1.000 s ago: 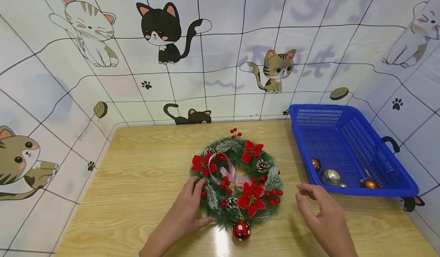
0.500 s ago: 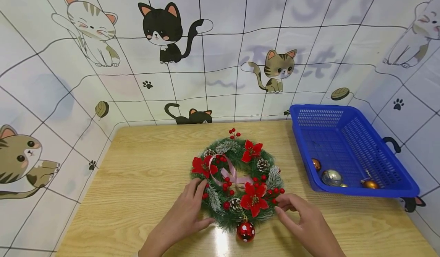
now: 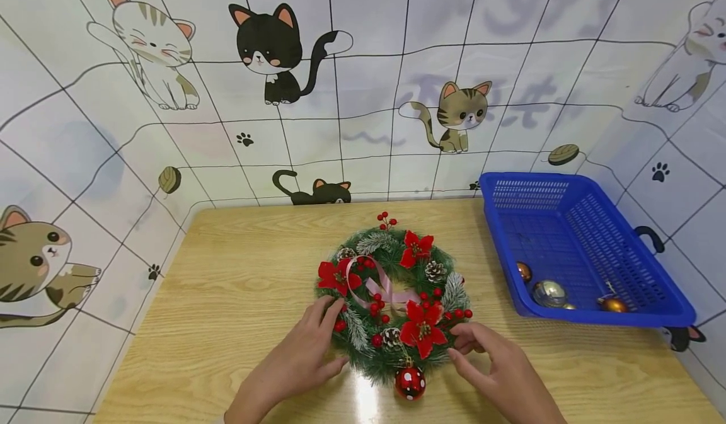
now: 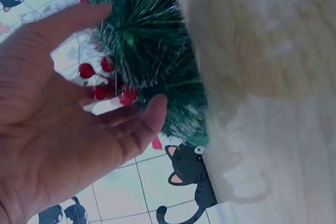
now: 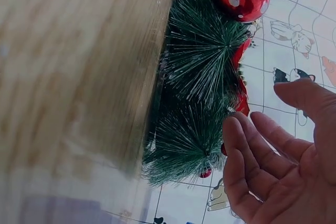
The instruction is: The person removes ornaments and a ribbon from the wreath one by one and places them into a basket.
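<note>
A: What lay at the far left?
B: A cat-printed backdrop (image 3: 363, 106) rose behind a wood-grain table (image 3: 238, 266) and continued along both sides.

A: And the left hand (image 3: 303, 348)?
B: It was at the left edge of the Christmas wreath (image 3: 371, 358), fingers relaxed and the thumb spread apart, not clenched on it.

A: Where was the wreath, and what did it bear?
B: It lay flat on the table between the two hands. From left to right it showed a red poinsettia (image 3: 338, 276), a looped pink ribbon (image 3: 387, 292), a frosted pinecone (image 3: 391, 338), a red polka-dot bauble (image 3: 410, 383) at the near edge and a second poinsettia (image 3: 422, 328).

A: The right hand (image 3: 499, 370)?
B: It stood at the lower-right edge, fingers loosely bent, thumb apart, gripping nothing; fingertip contact could not be told.

A: Farther right?
B: A blue plastic basket (image 3: 607, 318) held a copper-coloured ball (image 3: 524, 271), a silvery ball (image 3: 549, 293) and a gold bauble (image 3: 614, 305).
</note>
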`<action>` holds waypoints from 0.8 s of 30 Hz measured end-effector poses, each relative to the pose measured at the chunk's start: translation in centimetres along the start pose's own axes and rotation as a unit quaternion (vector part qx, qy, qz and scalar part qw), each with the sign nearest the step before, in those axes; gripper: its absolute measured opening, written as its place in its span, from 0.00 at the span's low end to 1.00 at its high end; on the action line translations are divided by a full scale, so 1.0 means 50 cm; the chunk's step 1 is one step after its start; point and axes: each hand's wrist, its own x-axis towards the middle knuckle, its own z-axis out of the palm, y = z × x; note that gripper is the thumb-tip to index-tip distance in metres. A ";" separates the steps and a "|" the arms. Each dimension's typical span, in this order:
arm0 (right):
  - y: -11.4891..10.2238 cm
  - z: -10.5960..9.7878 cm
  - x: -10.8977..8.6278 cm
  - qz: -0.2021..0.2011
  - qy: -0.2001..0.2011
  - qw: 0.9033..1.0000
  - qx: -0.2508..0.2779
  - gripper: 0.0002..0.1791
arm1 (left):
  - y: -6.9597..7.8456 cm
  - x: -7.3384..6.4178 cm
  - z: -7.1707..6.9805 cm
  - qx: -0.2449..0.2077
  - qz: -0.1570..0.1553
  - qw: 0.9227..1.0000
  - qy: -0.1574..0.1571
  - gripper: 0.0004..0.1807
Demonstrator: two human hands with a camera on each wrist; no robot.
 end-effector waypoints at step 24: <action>-0.011 0.007 -0.010 -0.032 -0.139 0.989 0.047 0.13 | -0.001 0.011 0.020 -0.059 -0.036 0.996 0.062 0.30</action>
